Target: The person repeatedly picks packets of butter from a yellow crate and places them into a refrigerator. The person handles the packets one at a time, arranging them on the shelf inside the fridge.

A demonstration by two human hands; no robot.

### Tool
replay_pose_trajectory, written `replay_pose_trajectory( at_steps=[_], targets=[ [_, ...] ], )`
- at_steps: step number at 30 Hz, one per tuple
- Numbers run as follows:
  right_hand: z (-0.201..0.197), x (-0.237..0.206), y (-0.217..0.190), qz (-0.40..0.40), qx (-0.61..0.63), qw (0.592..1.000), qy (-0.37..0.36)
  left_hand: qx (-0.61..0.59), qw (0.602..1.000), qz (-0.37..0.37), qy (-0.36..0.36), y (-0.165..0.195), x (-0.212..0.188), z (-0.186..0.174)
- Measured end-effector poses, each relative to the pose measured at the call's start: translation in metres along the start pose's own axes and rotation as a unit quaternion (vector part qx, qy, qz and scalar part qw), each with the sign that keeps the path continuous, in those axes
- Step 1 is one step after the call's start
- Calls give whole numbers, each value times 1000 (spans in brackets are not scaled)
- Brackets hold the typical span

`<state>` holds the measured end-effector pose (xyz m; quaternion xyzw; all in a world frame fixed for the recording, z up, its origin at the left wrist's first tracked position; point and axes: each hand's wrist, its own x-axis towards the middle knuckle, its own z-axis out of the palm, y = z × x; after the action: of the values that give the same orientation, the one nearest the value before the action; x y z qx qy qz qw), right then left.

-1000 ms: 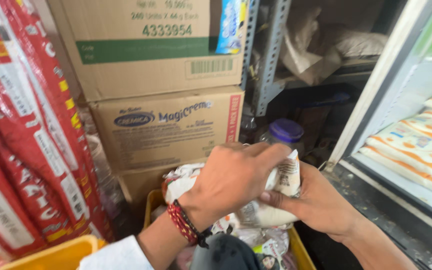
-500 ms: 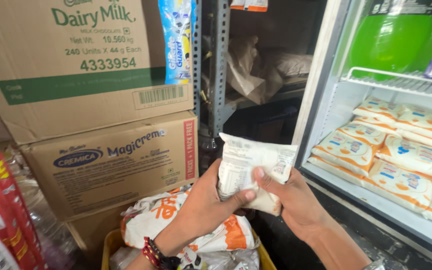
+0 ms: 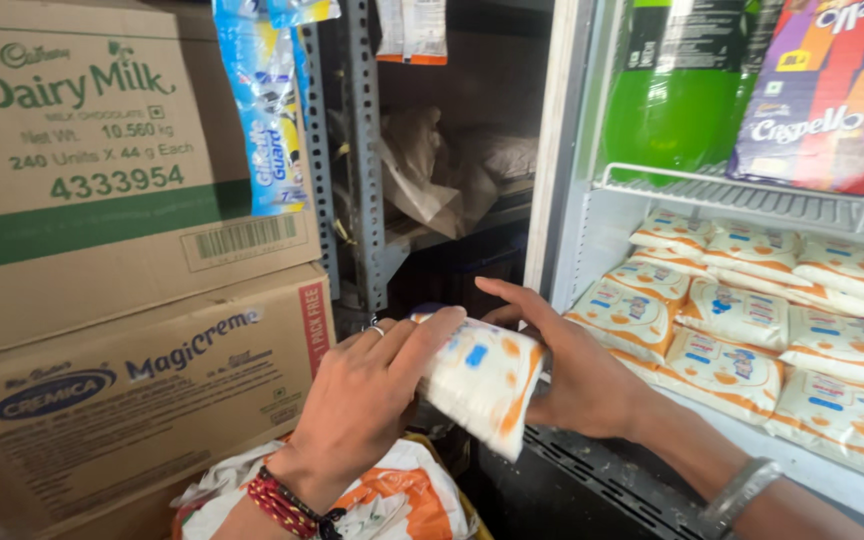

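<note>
1. The left hand (image 3: 357,400) wraps over the top of a soft white plastic pouch with orange and blue print (image 3: 482,380), its fingers curled down across the near face; a ring sits on one finger and a red beaded band circles the wrist.
2. The right hand (image 3: 577,375) cups the same pouch from behind and below, so the grip of both hands is pressed around the pouch, which hangs tilted in the air in front of the open cooler.
3. Just to the right, a white cooler shelf (image 3: 832,470) carries rows of matching white and orange pouches (image 3: 742,330) lying flat and overlapping.
4. Above them, a white wire rack (image 3: 752,200) bears a green plastic bottle (image 3: 667,100) and a purple printed packet (image 3: 822,90).
5. To the left, two brown cardboard cartons (image 3: 132,330) stand stacked, beside a grey slotted metal upright (image 3: 362,150).
6. Below the hands lies a crumpled white and orange sack (image 3: 392,495).
</note>
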<state>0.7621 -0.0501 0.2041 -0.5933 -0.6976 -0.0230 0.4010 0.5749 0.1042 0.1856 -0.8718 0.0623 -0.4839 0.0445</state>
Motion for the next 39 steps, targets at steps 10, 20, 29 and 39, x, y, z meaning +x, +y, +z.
replay_pose_trajectory(
  at_steps=[10, 20, 29, 39],
  targets=[
    [-17, -42, 0, -112, -260, 959, 13, -34, 998, 26, 35, -2, 11, 42],
    [-19, -50, 8, -16, -288, 957, 44, -253, 963, -84, 48, 17, 52, 107],
    [-99, -65, 42, 77, -204, 974, 59, -326, 937, -129, 9, 41, 95, 174],
    [-129, -87, 112, 208, -473, 848, 122, -168, 950, -136, -227, 61, 137, 208]
  ],
)
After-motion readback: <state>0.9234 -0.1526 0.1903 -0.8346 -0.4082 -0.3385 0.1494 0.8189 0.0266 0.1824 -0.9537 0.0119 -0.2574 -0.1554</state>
